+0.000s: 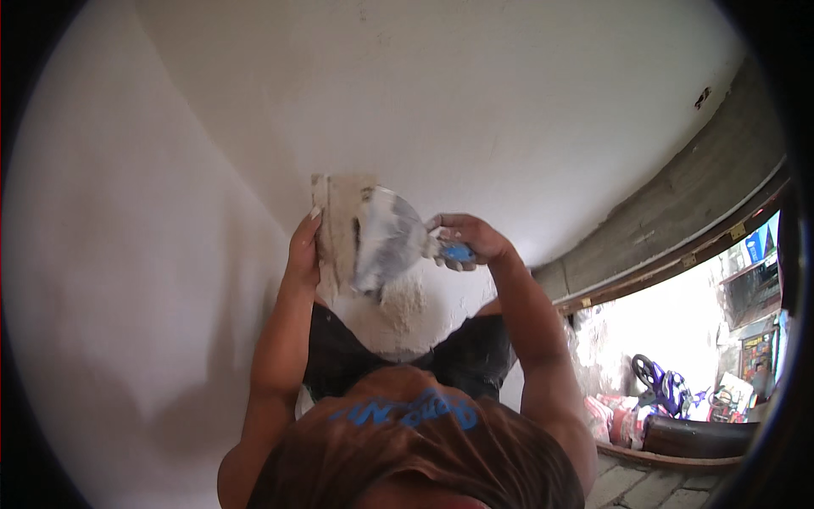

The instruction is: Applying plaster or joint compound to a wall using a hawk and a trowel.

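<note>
My left hand [305,246] is closed around the edge of a flat rectangular plastering trowel [341,199] smeared with pale plaster; its handle is mostly out of sight. From the other side, my right hand [476,239] grips a wide putty knife [458,253] by its blue handle. The knife's broad blade, blurred and coated in plaster, lies against or just in front of the trowel's face; I cannot tell whether they touch. Just below the tools is a rough patch of pale plaster [407,304], between my knees.
Pale walls [127,280] meet in a corner at the left, and another wall face [509,102] spreads ahead. At the right is a bright doorway with a wooden frame [644,280]. Beyond it show a purple two-wheeler [670,392], red-and-white sacks [623,422] and paving [644,488].
</note>
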`<act>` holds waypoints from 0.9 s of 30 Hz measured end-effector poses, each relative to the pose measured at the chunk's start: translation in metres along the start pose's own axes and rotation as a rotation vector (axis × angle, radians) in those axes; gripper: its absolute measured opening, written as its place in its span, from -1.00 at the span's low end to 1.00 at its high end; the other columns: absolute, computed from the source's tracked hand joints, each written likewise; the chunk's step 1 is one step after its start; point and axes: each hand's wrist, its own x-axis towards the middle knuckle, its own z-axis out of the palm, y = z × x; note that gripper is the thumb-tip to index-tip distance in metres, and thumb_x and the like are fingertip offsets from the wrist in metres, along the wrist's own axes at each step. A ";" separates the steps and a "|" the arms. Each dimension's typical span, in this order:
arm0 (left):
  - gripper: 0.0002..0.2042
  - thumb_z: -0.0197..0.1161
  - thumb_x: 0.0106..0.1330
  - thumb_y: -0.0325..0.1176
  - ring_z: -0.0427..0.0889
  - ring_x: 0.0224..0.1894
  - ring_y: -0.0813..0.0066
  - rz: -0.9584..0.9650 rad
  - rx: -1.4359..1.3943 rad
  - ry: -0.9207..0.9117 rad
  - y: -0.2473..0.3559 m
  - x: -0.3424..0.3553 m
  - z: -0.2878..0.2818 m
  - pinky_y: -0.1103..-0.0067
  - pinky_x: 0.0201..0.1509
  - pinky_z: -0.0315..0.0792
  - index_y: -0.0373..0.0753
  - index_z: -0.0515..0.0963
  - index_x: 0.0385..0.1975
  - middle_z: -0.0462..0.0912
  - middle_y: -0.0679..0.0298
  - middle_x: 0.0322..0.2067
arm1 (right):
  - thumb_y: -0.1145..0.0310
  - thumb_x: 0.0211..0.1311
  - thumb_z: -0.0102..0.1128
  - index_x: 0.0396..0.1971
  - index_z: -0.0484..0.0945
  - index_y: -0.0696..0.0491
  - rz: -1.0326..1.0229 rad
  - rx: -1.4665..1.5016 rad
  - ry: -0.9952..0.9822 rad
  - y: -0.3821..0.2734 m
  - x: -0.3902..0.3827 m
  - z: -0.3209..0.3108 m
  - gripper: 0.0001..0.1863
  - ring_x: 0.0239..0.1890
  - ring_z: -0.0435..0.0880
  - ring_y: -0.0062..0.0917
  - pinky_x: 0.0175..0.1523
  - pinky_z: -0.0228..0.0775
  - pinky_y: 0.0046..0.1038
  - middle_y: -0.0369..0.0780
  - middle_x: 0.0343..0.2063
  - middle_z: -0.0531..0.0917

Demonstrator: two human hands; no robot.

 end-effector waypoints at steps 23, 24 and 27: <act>-0.44 0.24 0.14 -0.53 0.53 0.17 0.18 1.444 2.246 0.385 0.222 0.144 0.138 0.30 0.21 0.46 -0.07 0.43 0.21 0.58 0.15 0.10 | 0.21 0.41 0.08 -0.22 0.45 0.05 -0.203 0.345 0.624 0.178 -0.018 -0.092 -0.80 -0.62 0.52 -0.62 -0.65 0.28 -0.60 -0.24 -0.49 0.60; -0.43 0.23 0.15 -0.53 0.54 0.16 0.18 1.463 2.221 0.433 0.201 0.148 0.122 0.29 0.21 0.46 -0.07 0.41 0.24 0.58 0.14 0.09 | 0.22 0.40 0.08 -0.23 0.45 0.04 -0.237 0.343 0.636 0.178 -0.024 -0.094 -0.81 -0.61 0.52 -0.62 -0.64 0.28 -0.60 -0.23 -0.48 0.60; -0.44 0.18 0.16 -0.53 0.52 0.19 0.16 1.367 2.391 0.413 0.099 0.139 0.045 0.29 0.24 0.43 -0.10 0.42 0.25 0.56 0.09 0.12 | 0.26 0.38 0.11 -0.25 0.42 0.04 -0.245 0.425 0.630 0.162 -0.020 -0.085 -0.83 -0.60 0.52 -0.61 -0.64 0.28 -0.61 -0.23 -0.47 0.58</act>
